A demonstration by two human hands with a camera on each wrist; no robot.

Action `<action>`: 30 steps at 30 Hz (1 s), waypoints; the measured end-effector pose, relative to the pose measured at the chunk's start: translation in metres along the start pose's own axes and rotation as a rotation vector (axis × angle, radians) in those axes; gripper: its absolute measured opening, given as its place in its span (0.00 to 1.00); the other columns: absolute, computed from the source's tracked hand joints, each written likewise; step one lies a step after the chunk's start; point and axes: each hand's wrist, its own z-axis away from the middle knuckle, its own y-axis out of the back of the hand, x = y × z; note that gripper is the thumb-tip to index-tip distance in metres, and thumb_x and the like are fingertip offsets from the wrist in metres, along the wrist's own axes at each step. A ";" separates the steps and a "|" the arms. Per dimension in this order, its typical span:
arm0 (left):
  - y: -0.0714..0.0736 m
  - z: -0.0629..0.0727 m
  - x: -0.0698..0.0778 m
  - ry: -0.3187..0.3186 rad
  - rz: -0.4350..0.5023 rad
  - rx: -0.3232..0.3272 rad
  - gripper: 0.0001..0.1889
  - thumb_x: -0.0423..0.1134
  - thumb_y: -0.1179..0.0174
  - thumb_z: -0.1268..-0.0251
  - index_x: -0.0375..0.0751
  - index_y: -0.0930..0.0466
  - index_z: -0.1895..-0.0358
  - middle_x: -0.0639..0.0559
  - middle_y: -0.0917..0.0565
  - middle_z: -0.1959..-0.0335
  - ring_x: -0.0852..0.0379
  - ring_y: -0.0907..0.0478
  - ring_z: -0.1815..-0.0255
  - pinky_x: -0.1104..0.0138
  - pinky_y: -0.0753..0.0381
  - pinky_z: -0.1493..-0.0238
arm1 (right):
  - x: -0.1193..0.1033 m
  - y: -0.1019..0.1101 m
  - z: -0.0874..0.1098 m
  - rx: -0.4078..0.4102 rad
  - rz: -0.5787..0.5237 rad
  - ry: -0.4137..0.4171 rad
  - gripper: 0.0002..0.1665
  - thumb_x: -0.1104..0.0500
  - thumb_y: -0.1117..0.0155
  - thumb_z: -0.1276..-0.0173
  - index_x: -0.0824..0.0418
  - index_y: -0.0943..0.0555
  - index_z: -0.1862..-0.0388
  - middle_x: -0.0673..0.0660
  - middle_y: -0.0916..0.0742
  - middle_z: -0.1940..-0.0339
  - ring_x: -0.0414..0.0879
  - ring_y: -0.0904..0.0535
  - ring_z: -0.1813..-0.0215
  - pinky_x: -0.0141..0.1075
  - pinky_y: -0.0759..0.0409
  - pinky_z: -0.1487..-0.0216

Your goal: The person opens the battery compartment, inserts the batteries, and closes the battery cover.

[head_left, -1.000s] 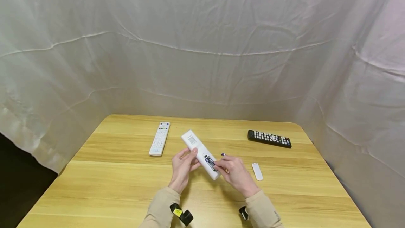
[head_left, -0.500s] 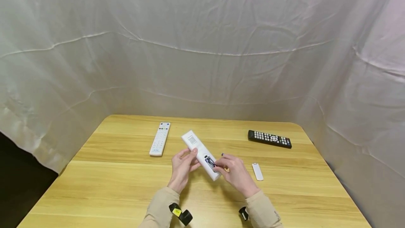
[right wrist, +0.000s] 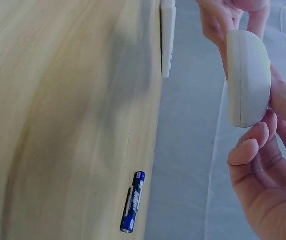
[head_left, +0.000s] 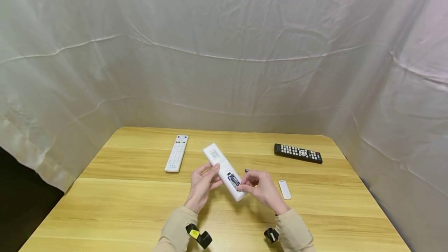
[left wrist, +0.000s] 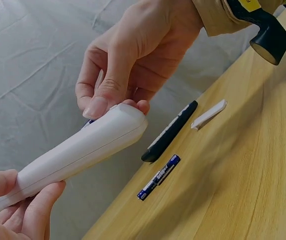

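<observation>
My left hand (head_left: 201,186) grips a white remote control (head_left: 225,166) around its middle, tilted above the table with its back facing up. The uncovered battery compartment (head_left: 233,181) shows dark blue batteries inside. My right hand (head_left: 261,188) is at the compartment's lower end, with thumb and forefinger pinching a battery (left wrist: 88,123) that is mostly hidden. In the right wrist view the end of the remote (right wrist: 247,80) hides this contact. A loose blue battery (right wrist: 133,202) lies on the table below the right hand; in the head view only its tip (head_left: 246,170) shows.
The white battery cover (head_left: 285,189) lies right of my right hand. Farther back are a black remote (head_left: 298,153) at the right and another white remote (head_left: 176,153) at the left, both buttons up. Grey cloth (head_left: 224,88) hangs around the wooden table (head_left: 122,205).
My right hand has shifted slightly right and its fingers have bent more at the compartment. The held remote has moved a little right. Everything on the table stays put.
</observation>
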 end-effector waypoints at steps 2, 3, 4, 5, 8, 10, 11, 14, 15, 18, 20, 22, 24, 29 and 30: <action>0.001 0.000 0.000 0.001 0.000 -0.007 0.27 0.36 0.38 0.29 0.24 0.32 0.34 0.48 0.10 0.65 0.61 0.14 0.70 0.66 0.07 0.59 | 0.001 0.001 0.000 -0.009 -0.018 -0.006 0.11 0.60 0.21 0.46 0.60 0.17 0.71 0.53 0.14 0.75 0.35 0.24 0.73 0.25 0.20 0.70; 0.001 0.000 0.000 0.001 0.000 -0.011 0.27 0.36 0.38 0.29 0.24 0.32 0.34 0.49 0.10 0.65 0.61 0.14 0.70 0.66 0.07 0.59 | 0.001 0.002 0.000 -0.015 -0.031 -0.007 0.11 0.60 0.21 0.46 0.61 0.17 0.71 0.54 0.14 0.74 0.35 0.24 0.73 0.25 0.20 0.70; 0.001 0.000 0.000 0.002 0.001 -0.014 0.27 0.36 0.38 0.29 0.24 0.32 0.34 0.49 0.10 0.65 0.60 0.14 0.69 0.67 0.07 0.59 | 0.002 0.002 0.000 -0.021 -0.046 -0.010 0.11 0.60 0.21 0.45 0.62 0.17 0.71 0.56 0.14 0.74 0.35 0.24 0.73 0.25 0.20 0.70; 0.001 -0.001 0.000 0.002 0.002 -0.017 0.27 0.36 0.38 0.29 0.24 0.32 0.34 0.49 0.10 0.66 0.60 0.14 0.70 0.67 0.07 0.59 | 0.002 0.003 0.000 -0.025 -0.062 -0.014 0.11 0.60 0.21 0.45 0.63 0.17 0.71 0.57 0.14 0.73 0.35 0.24 0.73 0.25 0.20 0.70; 0.001 0.000 0.000 0.003 0.004 -0.026 0.26 0.36 0.38 0.29 0.24 0.32 0.34 0.49 0.10 0.66 0.61 0.14 0.70 0.67 0.07 0.60 | 0.001 0.004 0.000 -0.040 -0.103 -0.021 0.12 0.61 0.22 0.45 0.65 0.17 0.70 0.60 0.13 0.71 0.36 0.24 0.72 0.25 0.20 0.69; 0.001 0.000 0.000 0.005 0.004 -0.030 0.26 0.36 0.38 0.29 0.24 0.32 0.34 0.49 0.10 0.66 0.61 0.14 0.70 0.68 0.08 0.60 | 0.002 0.004 0.000 -0.050 -0.122 -0.029 0.12 0.62 0.22 0.45 0.66 0.18 0.70 0.60 0.13 0.71 0.36 0.24 0.72 0.24 0.20 0.69; 0.001 0.001 0.000 0.004 0.003 -0.032 0.26 0.36 0.38 0.29 0.24 0.32 0.34 0.48 0.10 0.65 0.61 0.14 0.70 0.68 0.08 0.60 | 0.003 0.004 0.000 -0.057 -0.129 -0.029 0.12 0.62 0.22 0.44 0.66 0.18 0.70 0.60 0.13 0.71 0.35 0.24 0.72 0.24 0.20 0.69; 0.001 0.001 0.001 0.005 0.003 -0.036 0.26 0.35 0.38 0.29 0.24 0.32 0.34 0.47 0.10 0.64 0.61 0.14 0.70 0.68 0.08 0.60 | 0.006 0.004 0.000 -0.077 -0.159 -0.033 0.12 0.62 0.23 0.44 0.67 0.18 0.69 0.58 0.14 0.71 0.36 0.24 0.72 0.25 0.21 0.69; 0.001 0.001 0.001 0.005 0.003 -0.036 0.26 0.35 0.38 0.29 0.24 0.32 0.34 0.46 0.09 0.64 0.61 0.14 0.70 0.68 0.08 0.61 | 0.007 0.004 0.000 -0.087 -0.173 -0.035 0.12 0.62 0.23 0.44 0.68 0.18 0.69 0.57 0.14 0.72 0.36 0.25 0.72 0.25 0.21 0.69; 0.001 0.001 0.001 0.006 0.006 -0.037 0.26 0.34 0.38 0.29 0.24 0.32 0.34 0.47 0.09 0.64 0.61 0.14 0.71 0.68 0.08 0.61 | 0.011 0.003 -0.001 -0.113 -0.219 -0.050 0.13 0.63 0.24 0.43 0.70 0.19 0.68 0.53 0.15 0.73 0.36 0.24 0.72 0.25 0.21 0.69; 0.001 0.001 0.001 0.008 0.008 -0.037 0.26 0.34 0.38 0.29 0.24 0.32 0.34 0.48 0.09 0.65 0.62 0.14 0.71 0.69 0.08 0.62 | 0.013 0.003 -0.001 -0.128 -0.244 -0.068 0.14 0.63 0.24 0.42 0.71 0.19 0.66 0.51 0.16 0.73 0.36 0.24 0.71 0.25 0.20 0.68; 0.001 0.001 0.001 0.009 0.009 -0.039 0.26 0.34 0.38 0.30 0.24 0.33 0.34 0.50 0.09 0.66 0.62 0.15 0.72 0.69 0.08 0.63 | 0.015 0.002 -0.002 -0.143 -0.267 -0.092 0.15 0.63 0.25 0.42 0.72 0.19 0.65 0.50 0.16 0.72 0.37 0.23 0.70 0.26 0.19 0.66; 0.001 0.001 0.001 0.010 0.008 -0.043 0.26 0.34 0.38 0.30 0.24 0.33 0.34 0.50 0.10 0.66 0.62 0.15 0.72 0.70 0.08 0.64 | 0.015 0.002 -0.002 -0.152 -0.292 -0.116 0.16 0.63 0.25 0.42 0.73 0.20 0.64 0.49 0.17 0.72 0.38 0.22 0.69 0.27 0.18 0.65; 0.002 0.001 -0.001 0.007 0.005 -0.056 0.26 0.34 0.38 0.30 0.24 0.33 0.34 0.48 0.09 0.65 0.61 0.14 0.71 0.69 0.08 0.63 | 0.016 0.002 -0.002 -0.179 -0.367 -0.162 0.19 0.64 0.26 0.42 0.77 0.22 0.60 0.47 0.20 0.71 0.39 0.23 0.67 0.27 0.18 0.62; 0.002 0.001 -0.001 0.006 0.005 -0.059 0.26 0.34 0.38 0.30 0.24 0.32 0.34 0.48 0.09 0.65 0.61 0.14 0.71 0.69 0.08 0.63 | 0.017 0.002 -0.002 -0.185 -0.380 -0.170 0.19 0.65 0.26 0.42 0.77 0.22 0.60 0.47 0.20 0.71 0.39 0.23 0.67 0.27 0.18 0.61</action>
